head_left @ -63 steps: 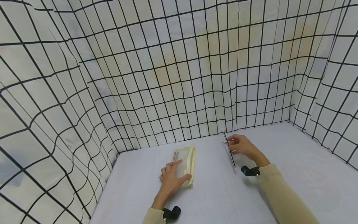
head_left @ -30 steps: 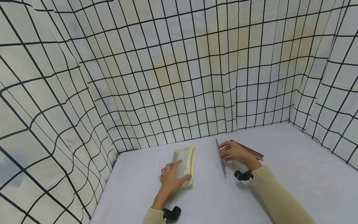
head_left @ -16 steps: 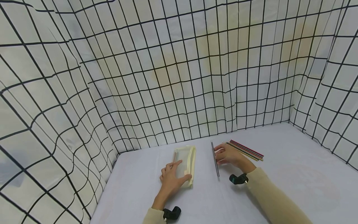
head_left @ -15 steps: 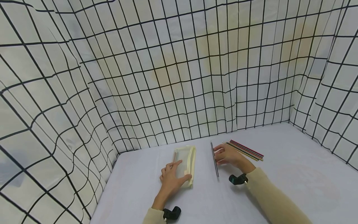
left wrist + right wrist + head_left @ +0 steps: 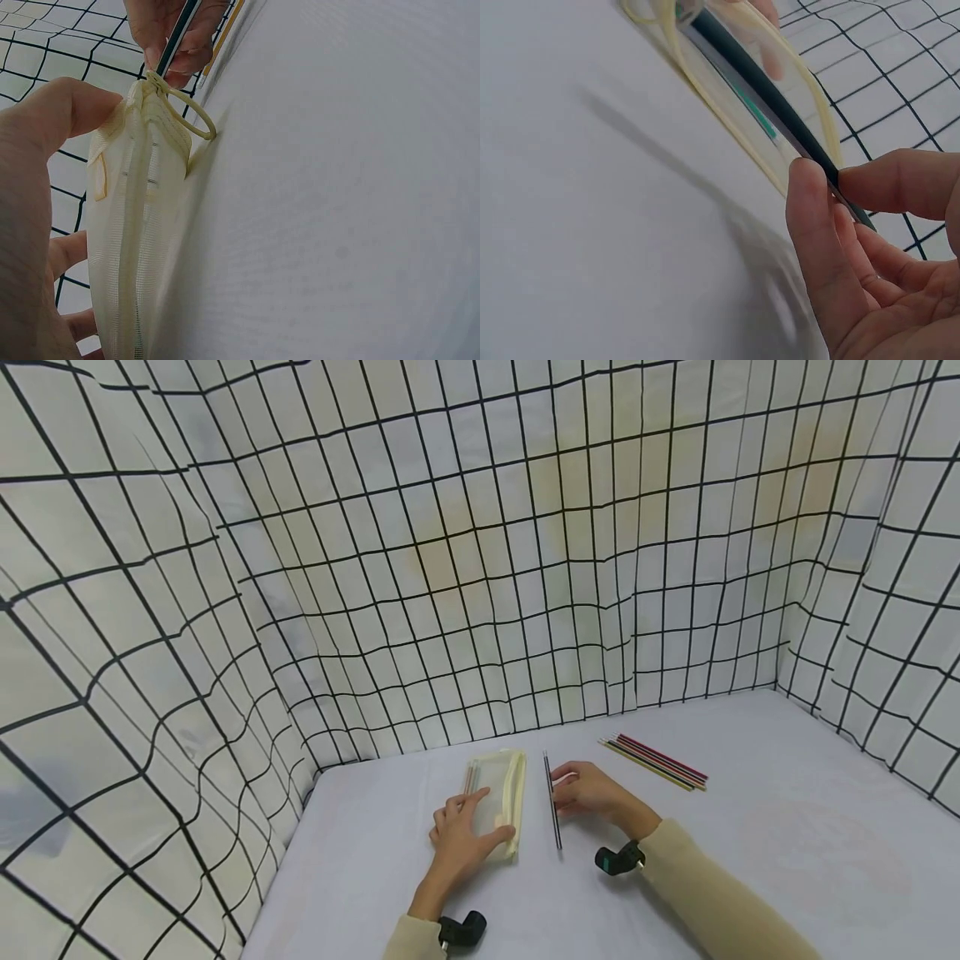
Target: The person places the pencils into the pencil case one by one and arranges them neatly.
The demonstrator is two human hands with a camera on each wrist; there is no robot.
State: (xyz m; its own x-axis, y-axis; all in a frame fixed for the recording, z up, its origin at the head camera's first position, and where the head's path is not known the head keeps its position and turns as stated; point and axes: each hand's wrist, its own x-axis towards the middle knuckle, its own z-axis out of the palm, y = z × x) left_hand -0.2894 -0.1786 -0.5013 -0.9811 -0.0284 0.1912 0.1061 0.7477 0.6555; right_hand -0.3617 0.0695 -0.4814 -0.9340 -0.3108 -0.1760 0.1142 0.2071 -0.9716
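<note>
While the left hand holds the mesh pouch with spread fingers over its face and thumb at the zip edge, probably to steady it, the right hand pinches a dark pencil between thumb and fingertips, just right of the pouch. Gripping near the middle presumably balances the pencil, which lies roughly along the pouch's length. Loose pencils sit side by side, well right of the pouch, perhaps for easy picking.

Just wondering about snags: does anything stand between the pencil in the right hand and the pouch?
Nothing visible does; in the head view, only bare table shows between pencil and pouch. The left hand holds the pouch.
</note>
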